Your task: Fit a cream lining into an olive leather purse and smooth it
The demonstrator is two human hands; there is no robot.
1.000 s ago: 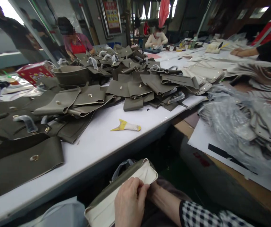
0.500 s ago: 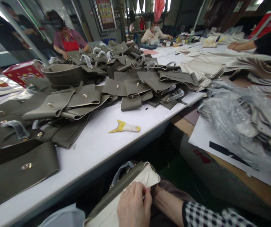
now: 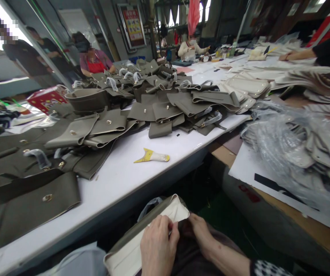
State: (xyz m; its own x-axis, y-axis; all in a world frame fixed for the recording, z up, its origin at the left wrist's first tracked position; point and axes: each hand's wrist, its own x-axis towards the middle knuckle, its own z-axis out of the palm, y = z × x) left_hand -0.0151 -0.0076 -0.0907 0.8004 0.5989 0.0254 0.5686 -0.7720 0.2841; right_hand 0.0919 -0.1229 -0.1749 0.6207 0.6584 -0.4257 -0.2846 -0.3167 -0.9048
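While left grip (image 3: 157, 245) pinches bag (image 3: 142, 237) rim shut, right grip (image 3: 201, 232) grasps its corner.

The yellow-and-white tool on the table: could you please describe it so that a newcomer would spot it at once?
Start at the long white table covered with olive leather pieces. On the bare strip near its front edge lies a small tool by itself. It is the only yellow-and-white thing there, with a flat, flared yellow blade and a white handle.

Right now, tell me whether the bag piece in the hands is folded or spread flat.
Folded: the bag piece shows its cream lining turned outward over the olive side, pinched by the left hand and right hand.
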